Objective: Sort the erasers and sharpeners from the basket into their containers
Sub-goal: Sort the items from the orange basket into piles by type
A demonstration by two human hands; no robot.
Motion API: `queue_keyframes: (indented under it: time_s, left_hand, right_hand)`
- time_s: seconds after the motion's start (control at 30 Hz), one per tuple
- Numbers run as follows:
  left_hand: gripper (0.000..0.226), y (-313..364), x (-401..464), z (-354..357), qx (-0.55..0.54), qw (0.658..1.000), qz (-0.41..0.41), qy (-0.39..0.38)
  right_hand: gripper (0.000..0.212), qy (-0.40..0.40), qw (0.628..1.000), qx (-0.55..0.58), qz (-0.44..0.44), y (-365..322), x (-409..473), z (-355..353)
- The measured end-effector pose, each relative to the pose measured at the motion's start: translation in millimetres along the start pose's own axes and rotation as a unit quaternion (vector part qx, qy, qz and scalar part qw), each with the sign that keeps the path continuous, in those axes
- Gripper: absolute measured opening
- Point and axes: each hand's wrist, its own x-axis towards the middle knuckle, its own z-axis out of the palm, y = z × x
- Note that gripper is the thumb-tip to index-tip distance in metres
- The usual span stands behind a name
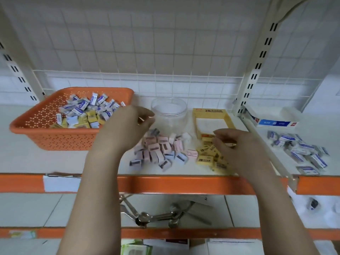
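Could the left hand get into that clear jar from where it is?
Probably yes. The left hand hovers right beside the jar, whose mouth is open with no lid, and nothing lies between them.

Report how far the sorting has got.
Done: three piles lie on the shelf, pink sharpeners, yellow erasers, blue-white erasers. In hand: the right hand pinches a small piece over the yellow pile. Left: the orange basket is still well filled; the clear jar looks empty.
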Motion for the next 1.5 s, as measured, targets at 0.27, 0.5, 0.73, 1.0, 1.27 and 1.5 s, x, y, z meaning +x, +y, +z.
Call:
queue_keyframes:
  time_s: [0.27,0.5,0.73,1.0,1.27,1.5]
  left_hand:
    - [0.025,-120,21,-67,0.042,0.999,0.020,0.027]
    - [0.025,-201,33,-117,0.074,0.997,0.014,-0.003]
    - [0.025,-231,21,-135,0.057,0.998,0.005,0.018]
    - [0.026,-245,21,-144,0.042,0.999,-0.002,0.027]
    - [0.025,-252,36,-141,0.067,0.998,0.003,-0.015]
    - [0.025,-257,48,-141,0.110,0.992,0.038,-0.053]
  right_hand:
    - [0.027,0.045,0.997,0.011,-0.062,-109,35,100]
    - [0.030,-0.022,0.991,-0.078,-0.106,-192,83,176]
    - [0.031,-0.269,0.888,-0.279,-0.249,-230,132,236]
    - [0.026,-0.318,0.825,-0.309,-0.350,-236,141,282]
    - [0.019,-0.305,0.844,-0.286,-0.335,-230,138,290]
    - [0.011,-0.302,0.831,-0.337,-0.323,-234,136,281]
